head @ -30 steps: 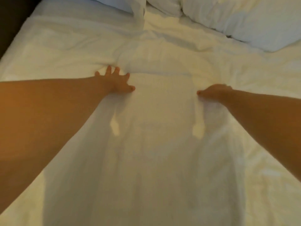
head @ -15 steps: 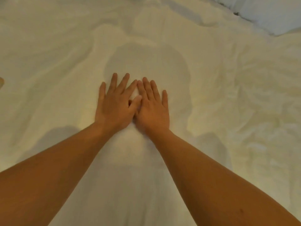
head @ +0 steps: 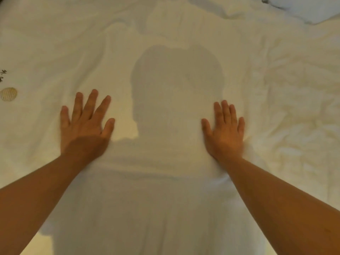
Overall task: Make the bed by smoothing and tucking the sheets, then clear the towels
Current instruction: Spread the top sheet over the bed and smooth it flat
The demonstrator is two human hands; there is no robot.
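A white bed sheet [head: 165, 24] fills the whole view. My left hand [head: 84, 124] lies flat on it at centre left, palm down, fingers straight and spread. My right hand [head: 225, 131] lies flat on it at centre right, fingers straight and close together. About a hand's width and more of smooth sheet separates the two hands. The sheet is heavily creased at the right [head: 294, 116] and lightly wrinkled at the upper left. No towel is in view.
A white pillow corner [head: 311, 10] shows at the top right. A small round gold emblem [head: 8, 94] with dark lettering above it is printed on the sheet at the left edge. My shadow falls across the middle of the sheet.
My hands, side by side and touching half a second ago, have slid apart to the left and right across the sheet. The view has shifted a little closer to the bed.
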